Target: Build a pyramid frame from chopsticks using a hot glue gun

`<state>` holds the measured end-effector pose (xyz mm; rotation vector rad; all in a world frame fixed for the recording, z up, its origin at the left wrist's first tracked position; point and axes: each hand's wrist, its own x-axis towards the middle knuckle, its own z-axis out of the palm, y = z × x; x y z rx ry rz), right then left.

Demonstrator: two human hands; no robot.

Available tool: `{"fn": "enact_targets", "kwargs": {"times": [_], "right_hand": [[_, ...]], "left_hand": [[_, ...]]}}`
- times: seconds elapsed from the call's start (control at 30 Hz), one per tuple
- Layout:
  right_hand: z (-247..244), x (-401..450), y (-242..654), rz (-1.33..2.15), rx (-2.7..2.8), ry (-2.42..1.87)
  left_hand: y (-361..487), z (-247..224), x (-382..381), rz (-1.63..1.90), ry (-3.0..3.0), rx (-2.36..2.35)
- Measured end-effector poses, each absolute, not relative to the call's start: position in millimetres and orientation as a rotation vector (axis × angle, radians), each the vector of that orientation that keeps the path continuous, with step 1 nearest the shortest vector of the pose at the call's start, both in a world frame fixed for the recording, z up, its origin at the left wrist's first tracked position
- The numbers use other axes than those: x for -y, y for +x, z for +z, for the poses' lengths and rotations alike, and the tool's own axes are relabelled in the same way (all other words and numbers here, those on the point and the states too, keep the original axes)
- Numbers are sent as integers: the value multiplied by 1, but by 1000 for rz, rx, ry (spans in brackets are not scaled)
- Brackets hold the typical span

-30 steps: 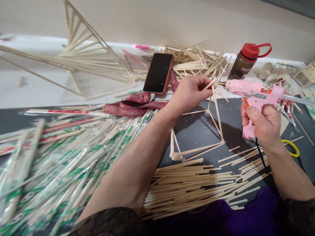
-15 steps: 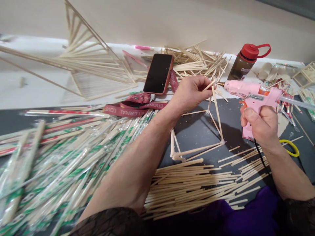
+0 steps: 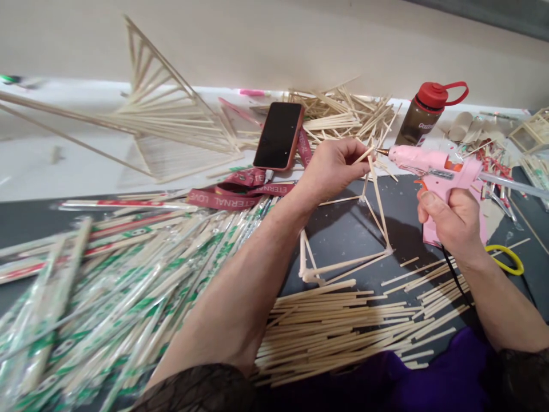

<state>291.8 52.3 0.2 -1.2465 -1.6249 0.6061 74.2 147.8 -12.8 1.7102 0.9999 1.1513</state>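
Observation:
My left hand pinches a short wooden stick at the upper corner of a frame of glued sticks. The frame stands on the dark table, and part of it is hidden behind my left hand and forearm. In my right hand is a pink hot glue gun, gripped round its handle with the thumb across the side. Its brass nozzle points left and touches or nearly touches the stick joint. A clear glue stick sticks out of the gun's back.
Loose sticks lie in front, with wrapped chopsticks heaped at left. Behind are a phone, a red lanyard, a stick pile, a bottle and a large stick model. Yellow-handled scissors lie right.
The view has shifted slightly, so the background sits a little lower and further right. Both hands keep their grips, and the nozzle stays at the joint.

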Motion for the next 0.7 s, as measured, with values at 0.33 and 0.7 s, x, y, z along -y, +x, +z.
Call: {"fn": "enact_targets", "kwargs": {"times": [0.33,0.7], "right_hand": [[-1,-53,293,592,1668,-1254],[0,-54,293,599,1686,-1281]], "left_hand": [[74,-14,-148,1152,1694,-999],[75,-13,-147,1151,1676,-1001]]}}
